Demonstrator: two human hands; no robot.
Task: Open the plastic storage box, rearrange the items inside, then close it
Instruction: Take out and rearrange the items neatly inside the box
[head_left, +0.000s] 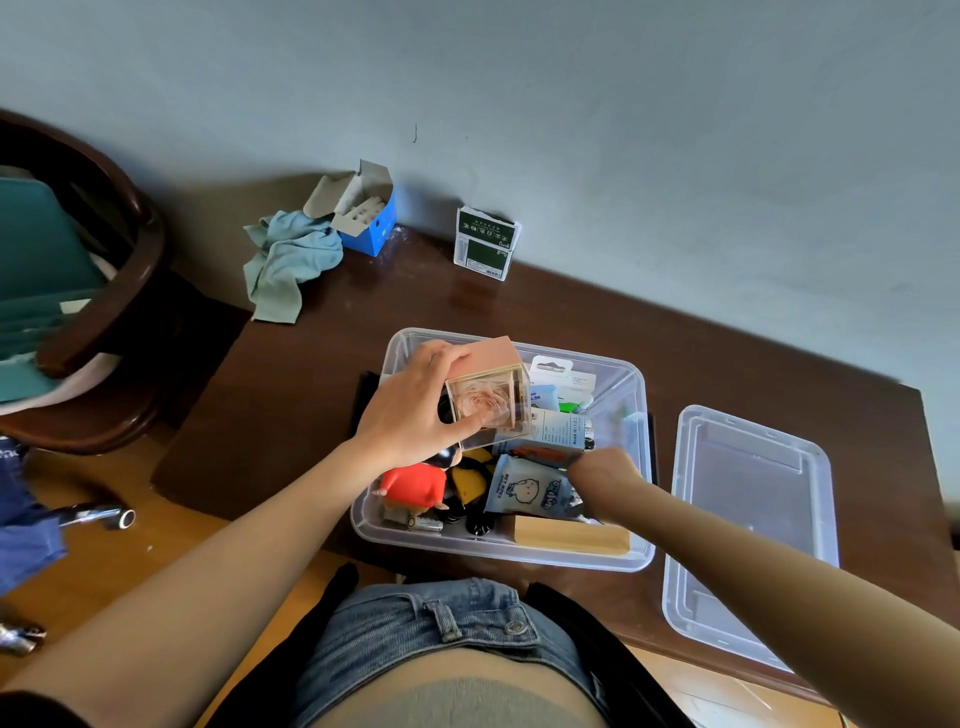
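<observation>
Clear plastic storage box (631, 558) sits open on the dark brown wooden table (291, 395), near its front edge, and its clear plastic lid (691, 597) lies flat on the table just beside it, to the right. So the opening looks done, and the rearranging seems to be under way.

From the head camera, the left hand (410, 410) grips a small transparent display cube with a pink top and a pale rose inside (488, 402), fingers over the top and thumb pressed against its front face, holding it above the far left part of the box. The right hand (602, 470) reaches down among the things in the middle of the box; it is blurred and its fingers are hidden, so I cannot tell whether it holds anything.

Inside the box lie a red and black toy figure (415, 486), a pale blue wet wipes packet with a cartoon face (530, 491), a light wooden block (569, 535) along the near wall, and some cards and packets at the far side.

Left to do, as I judge it: set the cube down in a place, settle the other items, then fit the lid back on
</observation>
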